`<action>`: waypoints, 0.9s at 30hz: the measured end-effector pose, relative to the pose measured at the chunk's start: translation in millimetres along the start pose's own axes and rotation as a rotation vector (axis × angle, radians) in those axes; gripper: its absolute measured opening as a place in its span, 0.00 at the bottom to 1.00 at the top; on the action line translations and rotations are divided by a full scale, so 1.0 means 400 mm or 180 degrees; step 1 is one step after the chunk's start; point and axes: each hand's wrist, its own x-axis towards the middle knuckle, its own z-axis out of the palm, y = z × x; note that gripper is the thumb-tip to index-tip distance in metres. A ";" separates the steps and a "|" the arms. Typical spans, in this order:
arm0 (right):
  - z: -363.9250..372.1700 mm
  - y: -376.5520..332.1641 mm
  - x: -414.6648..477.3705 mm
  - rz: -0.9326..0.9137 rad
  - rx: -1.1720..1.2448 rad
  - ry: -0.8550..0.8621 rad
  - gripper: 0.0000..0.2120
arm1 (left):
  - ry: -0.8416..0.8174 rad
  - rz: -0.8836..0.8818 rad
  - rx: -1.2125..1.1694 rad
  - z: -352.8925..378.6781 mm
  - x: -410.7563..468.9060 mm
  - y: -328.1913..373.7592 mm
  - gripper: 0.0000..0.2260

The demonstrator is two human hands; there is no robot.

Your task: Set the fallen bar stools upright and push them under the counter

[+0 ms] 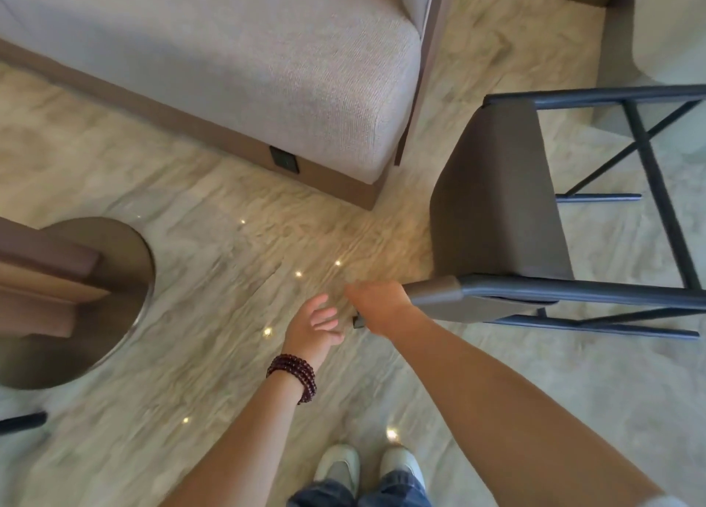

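Observation:
A bar stool (496,200) with a grey-brown padded seat and dark metal legs lies on its side on the marble floor at the right, legs pointing right. My right hand (376,304) grips the near end of the stool's low backrest. My left hand (317,321), with a dark bead bracelet on the wrist, hovers just left of it, fingers relaxed and holding nothing. The stool's far legs run out of the frame at the right.
A beige sofa (229,67) with a brown base fills the upper left. A round metal pedestal base (95,296) sits at the left edge. A pale rounded seat (672,28) shows at top right. My shoes (370,468) stand at the bottom on open floor.

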 end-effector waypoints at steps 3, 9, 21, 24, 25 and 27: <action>0.009 -0.003 0.016 0.0121 -0.0023 0.0130 0.17 | 0.0034 -0.0117 0.0234 -0.016 -0.009 -0.029 0.29; 0.036 -0.005 -0.048 0.0212 -0.0223 0.0202 0.16 | -0.0294 -0.0271 0.0570 -0.003 -0.085 -0.012 0.27; -0.273 0.132 -0.258 0.0177 0.0118 0.0747 0.10 | -0.0620 -0.0741 0.0099 0.200 -0.159 0.091 0.38; -0.354 0.169 -0.320 0.0272 0.0275 0.0895 0.09 | -0.0534 -0.0589 0.0071 0.277 -0.154 0.153 0.37; -0.375 0.182 -0.345 0.0303 0.0310 0.0933 0.09 | -0.0495 -0.0493 0.0099 0.291 -0.154 0.180 0.36; -0.418 0.209 -0.398 0.0388 0.0393 0.0994 0.10 | -0.0366 -0.0217 0.0291 0.307 -0.157 0.237 0.30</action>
